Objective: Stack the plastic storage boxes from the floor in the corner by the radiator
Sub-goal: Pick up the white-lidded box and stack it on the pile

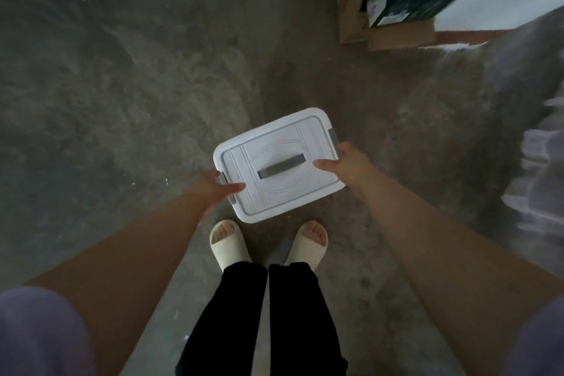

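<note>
Left hand (pixel 218 188): your thumb lies flat on the lid and the fingers wrap over the short end, out of sight; it grips the box (pixel 274 137) by that end.
Right hand (pixel 345 163): the same grip on the opposite short end, thumb on top.
Box place: middle of the frame, just above your slippers (pixel 229 243); whether it rests on the floor (pixel 122 101) or is lifted cannot be told.
Handling: stiff white plastic, smooth and likely a little slippery; its weight depends on contents you cannot see.
Where to hold: keep to the two short ends under the rim, beside the grey clips (pixel 333 136). The grey handle (pixel 281 165) on the lid would only be as secure as those clips.
Risk: a tilt could let it slide from your fingers.
Around: cardboard boxes (pixel 354 9) at the upper right; no radiator in view.
</note>
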{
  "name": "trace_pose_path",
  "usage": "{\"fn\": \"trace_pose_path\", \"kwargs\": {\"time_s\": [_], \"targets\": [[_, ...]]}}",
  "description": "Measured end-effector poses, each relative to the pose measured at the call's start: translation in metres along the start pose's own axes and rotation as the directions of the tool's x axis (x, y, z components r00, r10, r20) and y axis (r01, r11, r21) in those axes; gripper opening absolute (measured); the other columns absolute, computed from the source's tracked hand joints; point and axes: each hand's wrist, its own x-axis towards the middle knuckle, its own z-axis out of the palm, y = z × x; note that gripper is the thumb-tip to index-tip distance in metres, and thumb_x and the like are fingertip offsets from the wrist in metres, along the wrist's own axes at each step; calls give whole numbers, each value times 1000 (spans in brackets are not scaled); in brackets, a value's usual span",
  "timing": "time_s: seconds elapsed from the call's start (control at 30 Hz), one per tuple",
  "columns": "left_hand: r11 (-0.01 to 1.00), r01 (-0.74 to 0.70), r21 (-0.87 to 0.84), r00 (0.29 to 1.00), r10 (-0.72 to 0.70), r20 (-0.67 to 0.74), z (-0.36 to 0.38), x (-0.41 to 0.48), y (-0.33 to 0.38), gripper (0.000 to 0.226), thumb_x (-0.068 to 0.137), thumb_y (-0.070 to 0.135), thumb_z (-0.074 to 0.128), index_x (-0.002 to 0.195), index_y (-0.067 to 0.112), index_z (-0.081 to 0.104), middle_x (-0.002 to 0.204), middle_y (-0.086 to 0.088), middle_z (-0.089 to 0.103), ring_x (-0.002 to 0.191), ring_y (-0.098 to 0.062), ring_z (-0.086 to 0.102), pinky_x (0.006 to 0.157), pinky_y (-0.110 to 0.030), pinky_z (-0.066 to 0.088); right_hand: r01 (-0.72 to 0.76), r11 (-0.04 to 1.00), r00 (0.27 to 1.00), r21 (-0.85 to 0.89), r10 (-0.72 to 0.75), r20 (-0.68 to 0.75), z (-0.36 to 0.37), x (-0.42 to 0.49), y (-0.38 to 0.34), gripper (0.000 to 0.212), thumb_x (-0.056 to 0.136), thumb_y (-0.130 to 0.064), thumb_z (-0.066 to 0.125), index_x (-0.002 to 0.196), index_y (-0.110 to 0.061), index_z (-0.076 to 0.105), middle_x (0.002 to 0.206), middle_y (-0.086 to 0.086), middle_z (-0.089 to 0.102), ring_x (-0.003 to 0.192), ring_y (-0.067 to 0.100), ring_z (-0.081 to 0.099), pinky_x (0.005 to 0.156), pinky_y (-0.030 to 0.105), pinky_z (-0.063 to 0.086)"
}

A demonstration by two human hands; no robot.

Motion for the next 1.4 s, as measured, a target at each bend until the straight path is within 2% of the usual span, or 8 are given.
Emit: {"fn": "trace_pose_path", "kwargs": {"time_s": [0.17, 0.23, 0.33, 0.6, 0.93, 1.13, 1.3, 1.4], "targets": [[994, 53, -98, 998, -57, -41, 26, 54, -24, 84, 73, 21, 80, 143, 8, 34, 144, -14, 45, 127, -30, 47, 97, -36, 38, -30, 992, 996, -126, 19, -86, 14, 60, 14, 95, 74, -48, 76, 148, -13, 28, 152, 13, 34, 137, 35, 37, 109, 50, 38], [993, 68, -93, 996, -73, -57, 33, 74, -33, 84, 73, 22, 80, 142, 8, 36, 141, -15, 47, 117, -27, 51, 91, -35, 40, -55, 982, 992, -178, 33, -124, 22, 83, 17, 104, 76, -50, 74, 153, -14, 13, 160, 11, 18, 145, 36, 22, 115, 51, 28], [989, 80, -127, 995, -88, -56, 42, 98, -44, 78, 75, 19, 78, 141, 6, 38, 140, -16, 49, 100, -21, 51, 77, -29, 39, -67, 974, 987, -216, 33, -156, 30, 108, 23, 106, 78, -51, 71, 154, -14, 6, 161, 12, 13, 145, 37, 20, 116, 51, 26], [937, 178, -300, 977, -203, -56, 59, 144, -59, 85, 71, 32, 80, 140, 12, 33, 140, -9, 47, 120, -30, 49, 76, -35, 39, -98, 967, 985, -235, 60, -164, 49, 150, 38, 118, 74, -52, 74, 153, -15, -6, 158, 17, 13, 142, 40, 24, 115, 53, 25], [928, 161, -336, 979, -194, -67, 54, 152, -69, 81, 76, 32, 77, 139, 9, 32, 139, -13, 47, 123, -34, 49, 85, -39, 46, -73, 978, 976, -193, 31, -215, 48, 146, 40, 111, 68, -43, 83, 149, -14, 13, 150, 17, 28, 136, 39, 33, 111, 53, 34], [921, 117, -373, 977, -174, -123, 28, 111, -66, 81, 73, 33, 79, 137, 8, 34, 137, -12, 49, 123, -34, 49, 101, -51, 43, -59, 983, 970, -174, 16, -242, 40, 93, 13, 110, 62, -49, 84, 146, -14, 20, 147, 14, 38, 133, 37, 40, 108, 53, 38], [938, 2, -347, 972, -84, -220, -6, 55, -53, 80, 70, 38, 80, 132, 9, 39, 133, -10, 52, 119, -33, 52, 99, -50, 44, -39, 988, 961, -152, -4, -276, 28, 34, -19, 110, 62, -50, 84, 146, -12, 25, 147, 15, 39, 133, 36, 41, 108, 52, 39], [941, -45, -336, 963, -49, -266, -33, 12, -40, 74, 70, 40, 79, 129, 13, 43, 129, -8, 55, 114, -31, 54, 87, -41, 45, -17, 990, 959, -139, -23, -283, 19, -11, -43, 110, 63, -52, 82, 147, -11, 24, 147, 15, 39, 133, 36, 42, 108, 51, 39]]}}
